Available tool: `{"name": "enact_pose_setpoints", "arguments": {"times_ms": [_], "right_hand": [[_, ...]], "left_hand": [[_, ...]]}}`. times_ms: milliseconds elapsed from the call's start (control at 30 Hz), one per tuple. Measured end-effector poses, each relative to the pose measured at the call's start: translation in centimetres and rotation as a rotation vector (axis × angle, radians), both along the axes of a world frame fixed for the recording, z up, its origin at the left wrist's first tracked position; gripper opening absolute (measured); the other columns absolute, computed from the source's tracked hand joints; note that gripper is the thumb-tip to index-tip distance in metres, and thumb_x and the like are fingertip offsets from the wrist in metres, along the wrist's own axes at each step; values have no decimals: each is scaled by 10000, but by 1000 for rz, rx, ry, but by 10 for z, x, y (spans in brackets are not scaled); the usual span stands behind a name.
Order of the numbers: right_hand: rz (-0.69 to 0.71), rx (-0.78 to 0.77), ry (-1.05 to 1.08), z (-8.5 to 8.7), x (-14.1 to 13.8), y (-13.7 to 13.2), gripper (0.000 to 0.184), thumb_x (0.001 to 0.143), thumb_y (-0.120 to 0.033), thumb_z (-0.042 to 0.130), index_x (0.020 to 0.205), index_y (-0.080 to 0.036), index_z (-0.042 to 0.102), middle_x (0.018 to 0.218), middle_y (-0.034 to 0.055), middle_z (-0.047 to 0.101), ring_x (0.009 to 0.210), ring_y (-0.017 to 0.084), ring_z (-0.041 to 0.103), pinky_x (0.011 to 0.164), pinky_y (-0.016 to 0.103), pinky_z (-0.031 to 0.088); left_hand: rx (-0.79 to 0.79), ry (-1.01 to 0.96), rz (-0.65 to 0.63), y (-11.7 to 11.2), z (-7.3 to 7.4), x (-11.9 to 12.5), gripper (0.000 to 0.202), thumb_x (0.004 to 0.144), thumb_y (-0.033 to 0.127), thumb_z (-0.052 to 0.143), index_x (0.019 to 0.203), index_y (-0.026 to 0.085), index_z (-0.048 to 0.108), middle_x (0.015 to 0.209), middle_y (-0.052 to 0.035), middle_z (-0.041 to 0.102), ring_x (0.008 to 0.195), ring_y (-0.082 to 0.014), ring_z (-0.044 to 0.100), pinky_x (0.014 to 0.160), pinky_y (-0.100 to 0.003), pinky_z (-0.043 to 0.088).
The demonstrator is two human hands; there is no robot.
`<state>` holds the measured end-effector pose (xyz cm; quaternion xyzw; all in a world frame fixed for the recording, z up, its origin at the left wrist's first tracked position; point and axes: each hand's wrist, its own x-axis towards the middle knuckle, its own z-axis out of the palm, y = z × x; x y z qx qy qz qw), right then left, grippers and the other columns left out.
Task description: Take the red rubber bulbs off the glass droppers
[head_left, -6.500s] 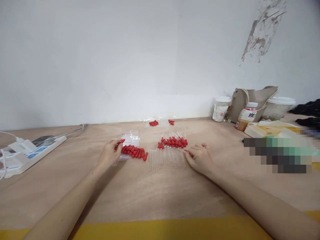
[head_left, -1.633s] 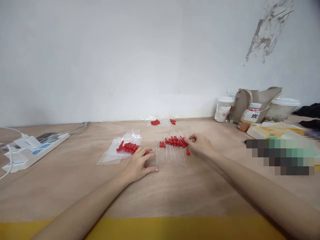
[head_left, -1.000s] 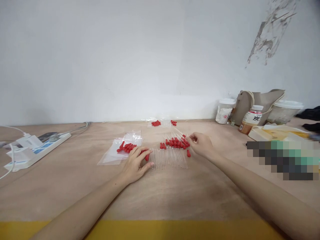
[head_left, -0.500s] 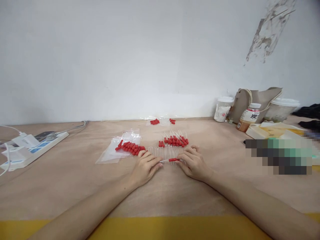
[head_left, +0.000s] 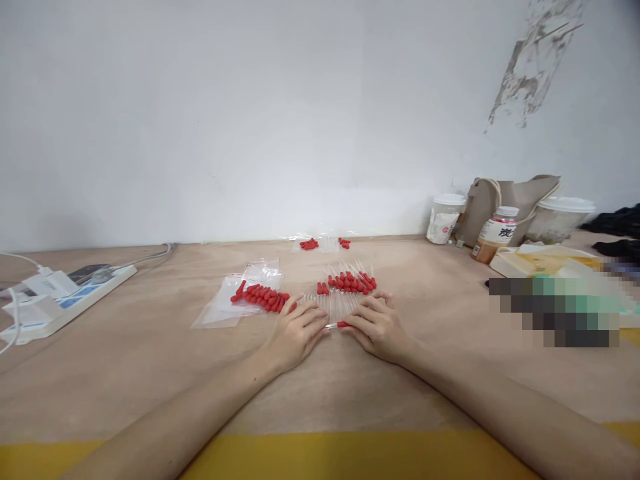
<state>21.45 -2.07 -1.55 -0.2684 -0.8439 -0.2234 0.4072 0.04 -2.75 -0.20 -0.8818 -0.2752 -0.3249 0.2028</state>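
Observation:
My left hand (head_left: 299, 335) is closed on a clear glass dropper tube (head_left: 332, 326). Pinched in my right hand (head_left: 379, 327) is a red rubber bulb (head_left: 342, 324), which meets the tube's end between the two hands. Just behind them lies a row of loose clear tubes (head_left: 341, 304), partly covered by my fingers. Red bulbs (head_left: 263, 296) are heaped beyond my left hand on clear plastic bags (head_left: 215, 310). Past the row, droppers with red bulbs fitted (head_left: 351, 283) lie in a bunch, their tubes pointing to the wall.
A further bag with red bulbs (head_left: 309, 245) and tubes lies by the wall. On the left is a power strip (head_left: 97, 293) with plugs and cables. To the right stand a lidded cup (head_left: 442, 223), a bottle (head_left: 497, 233), a grey bag (head_left: 475, 210) and a tub (head_left: 560, 223).
My hands have come slightly closer together, and less of the bulb and tube shows between them. The joined piece sits a little nearer to me. The piles look unchanged.

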Motion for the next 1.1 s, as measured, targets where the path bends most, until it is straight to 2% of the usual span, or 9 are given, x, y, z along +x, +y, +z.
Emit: {"name": "enact_pose_setpoints", "arguments": {"times_ms": [267, 500, 667, 767, 867, 967, 1033, 1100], "right_hand": [[17, 45, -112, 6, 5, -7, 192, 824, -251, 510, 672, -182, 606, 556, -18, 539, 660, 118, 416, 780, 315, 249], [70, 54, -78, 5, 8, -11, 119, 817, -188, 512, 784, -214, 623, 557, -42, 559, 700, 103, 476, 865, 374, 202], [74, 61, -73, 3, 11, -12, 114, 808, -183, 522, 765, -223, 620, 551, -54, 568, 705, 93, 504, 892, 378, 199], [48, 36, -44, 4, 24, -10, 124, 800, -184, 524, 759, -237, 629, 584, -49, 594, 724, 101, 529, 893, 381, 214], [-54, -72, 144, 6, 40, -2, 118, 794, -214, 537, 799, -252, 648, 682, -23, 634, 721, 116, 541, 857, 367, 279], [-58, -300, 354, 7, 50, 8, 188, 815, -267, 499, 928, -235, 646, 803, 24, 629, 739, 131, 552, 750, 301, 394], [-81, -444, 433, 5, 54, 16, 250, 825, -295, 458, 975, -209, 639, 844, 52, 598, 763, 145, 556, 690, 275, 434], [-204, -566, 466, 2, 57, 24, 283, 816, -302, 437, 969, -185, 646, 828, 65, 574, 731, 151, 552, 656, 278, 445]], "left_hand": [[60, 5, -51, -6, 3, 0, 118, 818, 142, 511, 812, 180, 623, 863, 4, 688, 944, -171, 589, 1022, -457, 234], [45, -13, -69, -10, 0, 1, 108, 815, 126, 509, 816, 170, 608, 839, 2, 685, 967, -163, 582, 1021, -441, 244], [57, -10, -82, -10, 2, 1, 117, 819, 119, 499, 821, 174, 603, 844, -2, 687, 965, -169, 587, 997, -439, 275], [49, -47, -57, -10, 3, -7, 133, 818, 115, 489, 828, 181, 604, 830, -8, 686, 941, -175, 596, 973, -449, 301], [18, -122, 11, -8, 1, -19, 126, 819, 136, 495, 853, 187, 605, 845, -18, 672, 917, -177, 592, 919, -421, 364], [-84, -148, 45, -4, -3, -24, 147, 843, 174, 469, 906, 183, 601, 888, -42, 622, 823, -144, 581, 748, -293, 459], [-157, -182, 111, 0, -5, -25, 192, 860, 186, 429, 962, 179, 592, 886, -54, 561, 759, -125, 555, 659, -243, 466], [-194, -211, 185, 4, -6, -25, 264, 862, 166, 387, 1066, 176, 554, 886, -61, 498, 778, -134, 529, 683, -255, 469]]}}
